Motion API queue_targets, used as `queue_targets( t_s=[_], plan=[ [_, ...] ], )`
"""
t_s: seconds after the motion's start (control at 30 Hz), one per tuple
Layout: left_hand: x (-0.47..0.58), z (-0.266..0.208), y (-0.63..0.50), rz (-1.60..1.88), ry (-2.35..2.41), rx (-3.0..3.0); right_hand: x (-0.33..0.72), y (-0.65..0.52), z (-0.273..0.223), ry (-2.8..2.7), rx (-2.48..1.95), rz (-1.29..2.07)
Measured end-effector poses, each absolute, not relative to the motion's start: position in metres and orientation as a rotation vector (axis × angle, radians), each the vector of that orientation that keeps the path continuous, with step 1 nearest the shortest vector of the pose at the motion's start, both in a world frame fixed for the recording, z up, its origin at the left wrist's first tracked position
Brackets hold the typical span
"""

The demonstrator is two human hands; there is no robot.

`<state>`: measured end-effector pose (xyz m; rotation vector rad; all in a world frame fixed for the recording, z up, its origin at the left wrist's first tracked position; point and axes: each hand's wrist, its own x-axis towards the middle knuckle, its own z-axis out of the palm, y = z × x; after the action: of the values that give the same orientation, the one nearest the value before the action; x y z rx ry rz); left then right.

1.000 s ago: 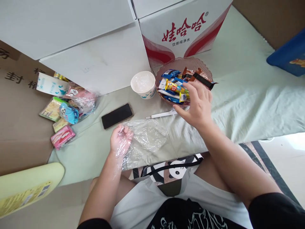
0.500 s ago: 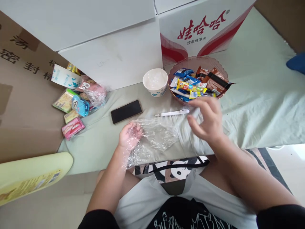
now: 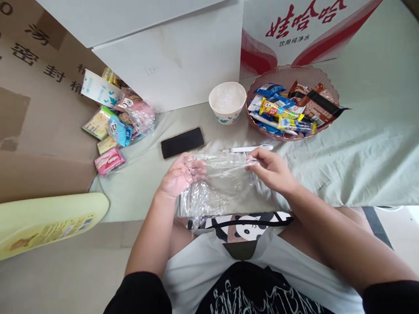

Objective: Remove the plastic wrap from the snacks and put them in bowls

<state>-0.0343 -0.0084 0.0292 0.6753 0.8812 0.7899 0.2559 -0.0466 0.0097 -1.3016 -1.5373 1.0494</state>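
Right hand point(image 3: 272, 171) has shifted leftward, pinching clear film point(image 3: 225, 176) (left hand point(image 3: 178, 178) veiled, grip unclear).

The person point(image 3: 244, 270) wears a black shirt point(image 3: 242, 285) with short, plain sleeves point(image 3: 139, 292) and jagged white lettering point(image 3: 258, 301) across the front, above loose pale grey shorts point(image 3: 196, 255).

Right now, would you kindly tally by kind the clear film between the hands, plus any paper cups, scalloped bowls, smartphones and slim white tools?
Clear plastic film: 1
Paper cups: 2
Pink scalloped bowl: 1
Smartphone: 1
Slim white tool: 1
Total: 6
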Motion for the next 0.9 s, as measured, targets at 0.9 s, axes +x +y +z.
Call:
queue_targets(
  t_s=[0.9],
  plan=[
    [-0.043,0.031,0.009,1.337,1.290,0.501,0.254,-0.049,0.001,-1.131,-1.252,1.184]
  ],
)
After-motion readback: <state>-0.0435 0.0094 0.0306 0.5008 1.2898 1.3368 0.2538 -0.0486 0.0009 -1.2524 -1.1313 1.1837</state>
